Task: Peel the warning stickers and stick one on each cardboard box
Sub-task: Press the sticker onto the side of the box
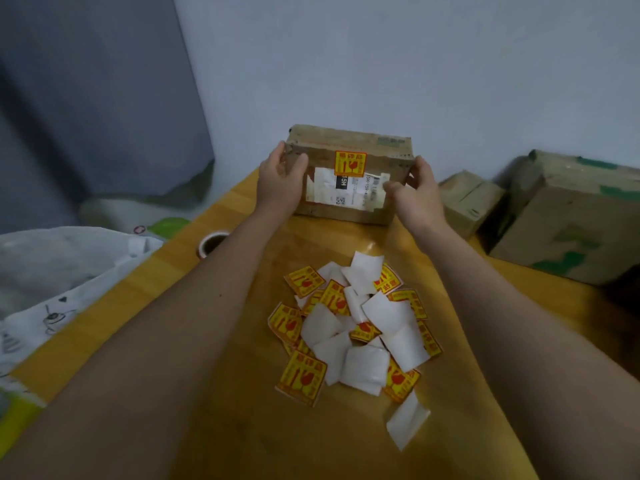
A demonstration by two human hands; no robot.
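Both hands grasp the stickered cardboard box (349, 174) at the counter's (242, 341) far end: left hand (278, 180) and right hand (414, 188) fingers curled round its sides

A wooden worktop (242, 216) runs forward to a pale wall. At its far end a box (349, 202) stands just before the wall, gripped on both sides by the left hand (278, 178) and right hand (412, 188), whose forearms cross the worktop. Between the forearms, bare wood lies open from the box to a pile of stickers (349, 330) in the middle. A small cup (212, 243) sits at the left edge. Two more boxes (540, 209) block the far right side. Bare wood shows left of the pile.
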